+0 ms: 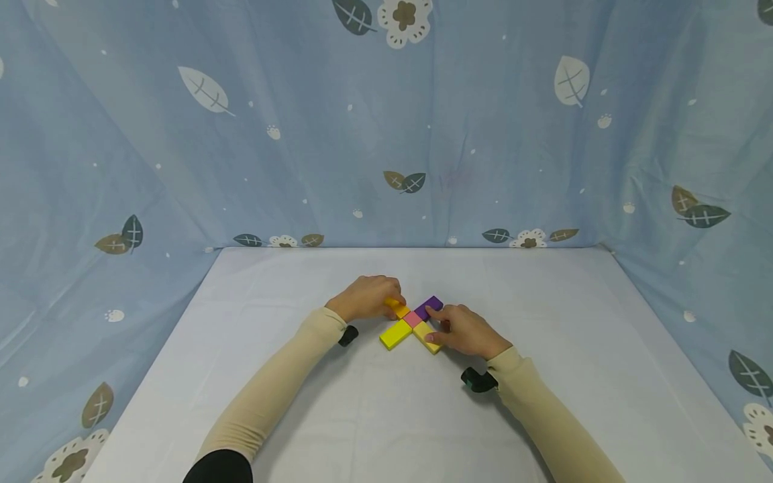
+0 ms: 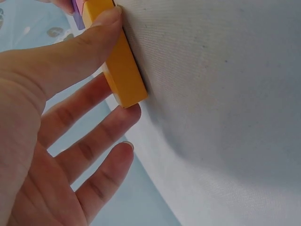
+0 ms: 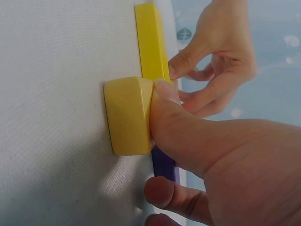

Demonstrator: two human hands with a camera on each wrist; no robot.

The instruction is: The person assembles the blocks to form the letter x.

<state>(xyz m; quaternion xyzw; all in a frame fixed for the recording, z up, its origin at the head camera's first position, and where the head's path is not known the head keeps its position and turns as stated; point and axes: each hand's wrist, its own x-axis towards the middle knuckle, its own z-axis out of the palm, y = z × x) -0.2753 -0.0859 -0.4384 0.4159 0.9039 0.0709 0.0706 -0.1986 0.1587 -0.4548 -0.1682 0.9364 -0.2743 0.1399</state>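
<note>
In the head view, several coloured blocks form a cross on the white table: a small pink block (image 1: 413,319) in the middle, with orange, purple, bright yellow and pale yellow blocks around it. My left hand (image 1: 370,297) pinches the orange block (image 2: 123,66) between thumb and fingers at the far left arm. My right hand (image 1: 470,330) lies at the right side; its thumb presses the side of the pale yellow block (image 3: 127,117). Its index finger reaches the purple block (image 1: 430,306), partly covered. The bright yellow block (image 1: 396,334) points toward the near left, untouched.
A white cloth covers the table (image 1: 386,416). Blue patterned curtain (image 1: 302,134) hangs behind it and along both sides. Dark wrist-camera mounts (image 1: 479,380) sit under the wrists, close to the tabletop.
</note>
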